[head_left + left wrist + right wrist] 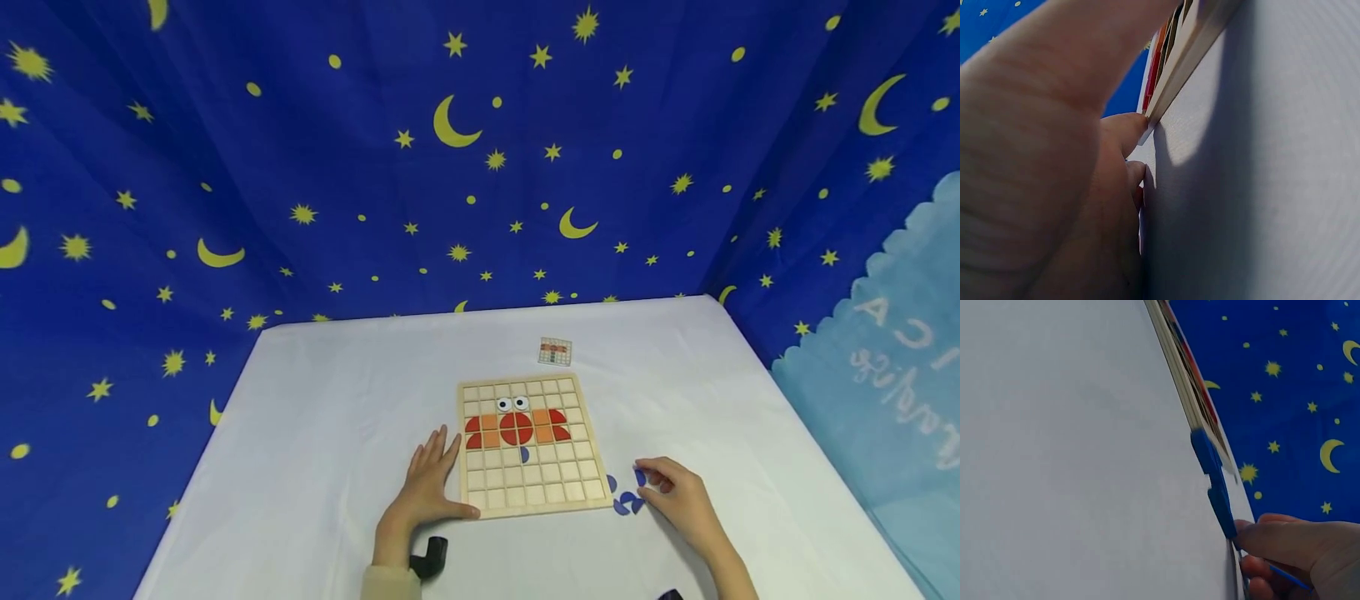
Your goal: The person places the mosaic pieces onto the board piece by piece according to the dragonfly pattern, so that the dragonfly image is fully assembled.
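Note:
A square wooden grid board (pixel 491 479) lies on the table with red, orange and eye pieces in its cells. One blue half-round piece (pixel 525 455) sits below the red circle (pixel 516 429). My left hand (pixel 427 487) rests along the board's left side, fingers spread and thumb at the near left corner. Off the right near corner, my right hand (pixel 678 498) pinches a blue half-round piece (pixel 640 477) between thumb and fingers. Several loose blue pieces (pixel 622 507) lie beside it. In the right wrist view, blue pieces (pixel 1220 509) stand between the fingertips and the board.
A small pattern card (pixel 555 351) with a matching picture lies behind the board. Near the left wrist is a black object (pixel 431 558); another dark object (pixel 670 595) shows at the bottom edge. A blue star-print cloth (pixel 510 183) hangs behind the white table (pixel 360 375).

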Tool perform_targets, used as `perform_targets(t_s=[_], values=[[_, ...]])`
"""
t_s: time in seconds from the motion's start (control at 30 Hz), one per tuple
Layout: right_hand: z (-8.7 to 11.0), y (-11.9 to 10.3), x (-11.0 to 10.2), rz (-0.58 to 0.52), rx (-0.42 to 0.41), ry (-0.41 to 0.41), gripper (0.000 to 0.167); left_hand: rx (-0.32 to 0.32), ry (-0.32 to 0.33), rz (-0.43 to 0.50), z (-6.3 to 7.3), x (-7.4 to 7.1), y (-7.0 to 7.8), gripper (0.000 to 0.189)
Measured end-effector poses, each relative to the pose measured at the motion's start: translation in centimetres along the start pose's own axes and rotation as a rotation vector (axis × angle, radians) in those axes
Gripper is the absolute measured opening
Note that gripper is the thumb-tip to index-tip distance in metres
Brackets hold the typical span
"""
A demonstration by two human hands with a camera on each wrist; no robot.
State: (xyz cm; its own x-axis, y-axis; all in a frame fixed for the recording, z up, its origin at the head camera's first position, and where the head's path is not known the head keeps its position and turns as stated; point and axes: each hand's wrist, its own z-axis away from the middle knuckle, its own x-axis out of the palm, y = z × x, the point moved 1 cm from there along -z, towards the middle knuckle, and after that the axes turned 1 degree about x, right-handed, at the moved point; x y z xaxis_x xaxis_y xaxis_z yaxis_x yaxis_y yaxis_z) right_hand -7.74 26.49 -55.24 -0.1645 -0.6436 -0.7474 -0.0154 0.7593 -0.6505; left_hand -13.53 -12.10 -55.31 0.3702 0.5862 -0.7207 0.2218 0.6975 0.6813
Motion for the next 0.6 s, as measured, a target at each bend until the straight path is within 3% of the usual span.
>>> perform_targets(t_s=[0.23,0.4,0.6], values=[[-1.1,1.2,0.3,-0.071,-0.172,0.043,0.044,0.001,0.000,-0.002,-0.3,-0.2,0.2,0.122],[-1.3,1.1,0.9,-0.100,-0.211,0.084,0.048,-0.013,-0.011,-0.001,0.1,0.1,0.1,0.123],[-2.1,-2.3,2.0,-0.170,-0.244,0.105,0.043,-0.029,-0.017,-0.018,-0.1,0.1,0.0,0.123]])
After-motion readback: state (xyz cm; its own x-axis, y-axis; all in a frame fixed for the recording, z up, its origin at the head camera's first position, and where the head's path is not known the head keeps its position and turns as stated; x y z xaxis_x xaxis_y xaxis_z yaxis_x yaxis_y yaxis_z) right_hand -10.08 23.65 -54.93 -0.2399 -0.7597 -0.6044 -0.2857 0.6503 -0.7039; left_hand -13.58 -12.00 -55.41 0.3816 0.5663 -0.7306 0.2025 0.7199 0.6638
